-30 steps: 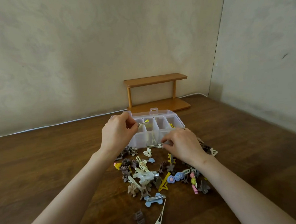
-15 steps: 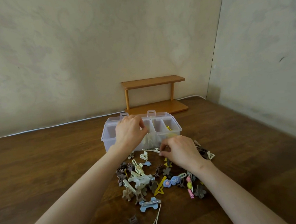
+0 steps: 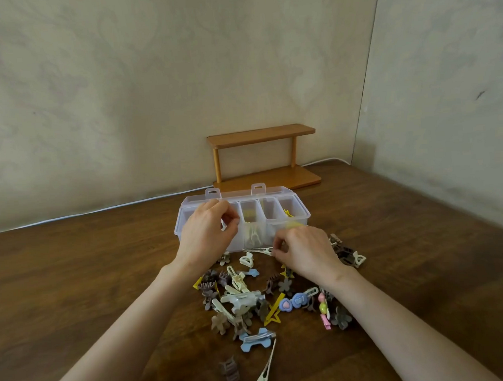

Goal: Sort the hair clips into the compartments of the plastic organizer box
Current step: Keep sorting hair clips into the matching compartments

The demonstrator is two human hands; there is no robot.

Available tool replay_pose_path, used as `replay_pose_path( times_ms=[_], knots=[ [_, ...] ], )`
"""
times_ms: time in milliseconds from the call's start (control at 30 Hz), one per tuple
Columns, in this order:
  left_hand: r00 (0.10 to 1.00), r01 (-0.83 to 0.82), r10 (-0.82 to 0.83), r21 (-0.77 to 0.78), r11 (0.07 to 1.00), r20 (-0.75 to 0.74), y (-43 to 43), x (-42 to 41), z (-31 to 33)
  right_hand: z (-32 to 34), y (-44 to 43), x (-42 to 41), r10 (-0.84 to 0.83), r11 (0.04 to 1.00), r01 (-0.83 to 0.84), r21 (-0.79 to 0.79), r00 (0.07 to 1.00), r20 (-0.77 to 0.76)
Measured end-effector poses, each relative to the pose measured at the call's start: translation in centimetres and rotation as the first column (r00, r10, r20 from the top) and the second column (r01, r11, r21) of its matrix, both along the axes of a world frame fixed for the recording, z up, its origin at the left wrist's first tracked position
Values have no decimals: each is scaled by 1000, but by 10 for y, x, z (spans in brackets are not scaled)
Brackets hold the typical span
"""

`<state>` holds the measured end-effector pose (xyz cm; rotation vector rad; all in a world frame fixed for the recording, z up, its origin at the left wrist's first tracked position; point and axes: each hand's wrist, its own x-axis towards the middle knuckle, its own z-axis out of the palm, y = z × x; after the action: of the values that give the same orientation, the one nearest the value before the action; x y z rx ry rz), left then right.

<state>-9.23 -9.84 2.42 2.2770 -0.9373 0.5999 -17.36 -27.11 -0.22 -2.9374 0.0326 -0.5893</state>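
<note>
The clear plastic organizer box [image 3: 294, 214] stands open on the brown table, with cream and yellow clips in its middle and right compartments. My left hand [image 3: 207, 233] hovers over the box's left compartments with its fingers curled; whether it pinches anything is hidden. My right hand [image 3: 306, 252] is just in front of the box, and its fingertips pinch the end of a long cream clip [image 3: 257, 251] that lies along the box's front wall. A pile of hair clips [image 3: 246, 302] in brown, cream, yellow and blue lies between my forearms.
A blue bone-shaped clip [image 3: 256, 340], a brown claw clip [image 3: 230, 371] and a cream alligator clip [image 3: 264, 374] lie nearest me. A small wooden shelf [image 3: 264, 159] stands behind the box against the wall. A white cable [image 3: 97, 211] runs along the table's back edge.
My left hand moved left from above the middle compartments to the left ones, and the yellow-tipped clip it pinched no longer shows. My right hand stays at the long cream clip.
</note>
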Motion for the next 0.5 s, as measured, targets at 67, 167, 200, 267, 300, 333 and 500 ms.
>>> replay_pose_path(
  times_ms=[67, 167, 200, 267, 300, 333, 500],
  knots=[
    [1000, 9, -9, 9, 1000, -4, 2, -1, -1, 0, 1, 0, 1, 1000, -1, 9, 1000, 13],
    [1000, 28, -28, 1, 1000, -3, 3, -3, 1, -2, 4, 1, 3, 1000, -3, -3, 1000, 2],
    [999, 40, -40, 1, 999, -7, 3, -4, 1, -2, 4, 1, 3, 1000, -3, -8, 1000, -2],
    [997, 69, -69, 12, 998, -17, 4, -4, 0, 0, 4, 0, 7, 1000, -7, -2, 1000, 2],
    [997, 80, -79, 20, 997, -16, 5, -5, 0, 1, 3, -1, 12, 1000, -13, 14, 1000, 10],
    [996, 83, -83, 29, 996, -12, 7, -4, 0, 4, 1, -2, 19, 999, -20, 42, 1000, 19],
    [999, 35, -34, 106, 994, -11, 16, -6, -4, 14, -6, -8, 25, 975, -45, 219, 995, 92]
  ],
)
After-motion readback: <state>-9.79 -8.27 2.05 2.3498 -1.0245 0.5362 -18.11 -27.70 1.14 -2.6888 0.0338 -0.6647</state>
